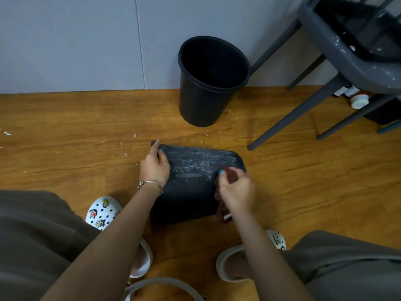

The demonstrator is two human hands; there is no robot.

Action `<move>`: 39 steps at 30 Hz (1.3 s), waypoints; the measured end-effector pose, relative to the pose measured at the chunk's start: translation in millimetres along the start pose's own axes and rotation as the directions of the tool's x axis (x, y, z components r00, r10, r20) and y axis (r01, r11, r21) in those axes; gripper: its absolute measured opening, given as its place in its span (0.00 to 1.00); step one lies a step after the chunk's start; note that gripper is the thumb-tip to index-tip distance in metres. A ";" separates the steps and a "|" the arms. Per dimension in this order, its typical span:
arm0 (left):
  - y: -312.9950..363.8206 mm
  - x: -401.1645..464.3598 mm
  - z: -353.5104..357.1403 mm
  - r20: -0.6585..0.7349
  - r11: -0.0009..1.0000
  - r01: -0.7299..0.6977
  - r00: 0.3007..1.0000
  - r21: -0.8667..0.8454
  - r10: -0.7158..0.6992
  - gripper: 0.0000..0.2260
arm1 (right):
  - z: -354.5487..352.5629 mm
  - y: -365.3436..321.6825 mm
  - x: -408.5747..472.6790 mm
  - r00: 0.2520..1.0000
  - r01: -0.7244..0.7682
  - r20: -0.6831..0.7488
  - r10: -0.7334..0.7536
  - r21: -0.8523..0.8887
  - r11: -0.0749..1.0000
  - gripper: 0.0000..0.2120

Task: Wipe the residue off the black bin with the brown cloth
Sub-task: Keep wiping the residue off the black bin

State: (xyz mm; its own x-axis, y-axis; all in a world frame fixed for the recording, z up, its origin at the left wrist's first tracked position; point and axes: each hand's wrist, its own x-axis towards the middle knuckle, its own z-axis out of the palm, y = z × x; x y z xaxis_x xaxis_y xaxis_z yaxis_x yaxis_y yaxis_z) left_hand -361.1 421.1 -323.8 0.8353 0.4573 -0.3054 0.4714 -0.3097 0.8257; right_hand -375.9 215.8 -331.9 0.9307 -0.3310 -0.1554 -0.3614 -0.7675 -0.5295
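On the wooden floor (65, 131) between the person's feet, the black bin (191, 192) lay on its side, left hand (155, 168) gripping its rim, right hand (236, 192) clutching the brown cloth (220, 210) (white residue (195, 165) mostly remained).

Left hand (154, 165) clamped on the far left edge of the black bin (186, 192), thumb over the top, fingers curled round the rim, wrist straight, forearm running down and to the left of the bin. Right hand (235, 191) pressed on the right side of the bin, fingers bunched around the brown cloth (221, 210), knuckles up, blurred. Both forearms bare, angled inward toward the bin from either side. Knees bent, spread wide on both sides of the bin.
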 end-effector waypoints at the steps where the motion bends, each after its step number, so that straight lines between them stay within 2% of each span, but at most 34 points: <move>1: -2.2 -1.1 -0.7 0.007 1.000 0.002 1.000 -0.004 -0.002 0.19 | 2.4 -5.2 -12.7 0.996 0.084 0.039 -0.084 0.008 0.996 0.17; 3: -4.0 -2.3 -1.2 0.017 1.000 0.008 1.000 -0.015 -0.008 0.19 | -2.9 2.3 -15.6 0.977 0.190 0.100 -0.189 -0.001 0.982 0.16; 4: -3.6 -2.0 -1.0 0.020 1.000 0.008 1.000 -0.017 -0.008 0.19 | -8.1 10.9 -6.5 0.980 0.170 0.107 -0.168 -0.012 0.985 0.16; 6: -1.9 -0.3 0.7 0.014 1.000 0.009 1.000 -0.025 -0.009 0.19 | -19.1 22.1 13.0 0.999 -0.017 0.036 0.015 0.058 0.998 0.15; 8: -0.9 0.7 2.1 0.004 0.999 0.001 1.000 -0.037 0.000 0.19 | -15.7 20.1 18.6 0.976 -0.200 -0.044 0.212 0.196 0.960 0.14; 10: -2.1 0.6 2.2 -0.002 0.999 -0.007 1.000 -0.043 0.007 0.19 | -1.6 8.0 4.1 0.984 -0.152 -0.066 0.163 0.144 0.978 0.14; 13: -3.7 -0.2 0.5 0.005 0.999 0.002 1.000 -0.043 -0.001 0.19 | -2.4 7.0 -18.9 0.993 0.104 0.050 -0.109 0.096 0.990 0.13; 14: -2.7 -0.5 0.5 0.007 0.999 -0.001 1.000 -0.040 0.001 0.19 | -8.0 14.4 -12.8 0.988 0.125 0.087 -0.130 0.060 0.990 0.13; 16: 0.3 -1.3 0.5 0.014 0.999 -0.006 1.000 -0.041 0.006 0.19 | -21.3 25.1 6.0 0.997 -0.016 0.076 0.011 0.074 0.997 0.12; 18: 1.3 0.6 1.7 0.002 0.999 -0.001 1.000 -0.039 0.001 0.19 | -23.7 24.4 15.1 0.985 -0.167 -0.014 0.171 0.170 0.971 0.13; 19: 1.3 1.5 1.6 0.000 0.999 0.002 1.000 -0.033 -0.002 0.19 | -18.6 18.3 12.6 0.983 -0.170 -0.041 0.177 0.135 0.976 0.14; 23: -1.9 2.3 -0.3 0.015 1.000 0.006 1.000 -0.029 -0.006 0.19 | -11.1 8.6 -10.4 0.992 0.100 0.079 -0.098 -0.023 0.995 0.14; 24: -1.9 1.6 -0.2 0.021 1.000 0.003 1.000 -0.027 -0.002 0.19 | -17.3 13.1 -6.1 0.987 0.123 0.108 -0.117 -0.046 0.991 0.14; 29: 2.4 2.1 1.7 0.002 1.000 0.011 1.000 -0.024 -0.011 0.19 | -30.1 11.5 12.5 1.000 0.011 -0.007 -0.013 -0.194 0.981 0.16; 33: -0.9 -2.5 0.3 0.008 0.999 -0.002 1.000 -0.035 0.002 0.19 | -29.4 12.4 2.3 0.977 0.202 0.121 -0.175 -0.277 0.939 0.15; 34: -1.0 -3.0 0.8 0.010 0.999 -0.005 1.000 -0.038 0.006 0.19 | -34.8 18.3 7.8 0.978 0.195 0.123 -0.166 -0.286 0.938 0.15; 37: 1.7 -0.1 1.8 -0.001 0.999 -0.003 1.000 -0.041 0.003 0.19 | -44.7 20.9 22.9 0.999 0.027 0.037 -0.018 -0.253 0.967 0.15; 39: 3.0 1.1 1.2 -0.013 1.000 -0.001 1.000 -0.021 0.001 0.19 | -40.2 11.8 20.1 0.999 0.038 0.048 -0.026 -0.290 0.956 0.14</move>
State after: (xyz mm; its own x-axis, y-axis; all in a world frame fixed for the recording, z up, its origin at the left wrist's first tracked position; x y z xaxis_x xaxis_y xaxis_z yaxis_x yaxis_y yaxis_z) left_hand -358.4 419.6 -322.3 0.8321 0.4674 -0.2987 0.4644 -0.2928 0.8358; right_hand -363.8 178.0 -307.8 0.9413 -0.2847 -0.1813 -0.3261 -0.9058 -0.2705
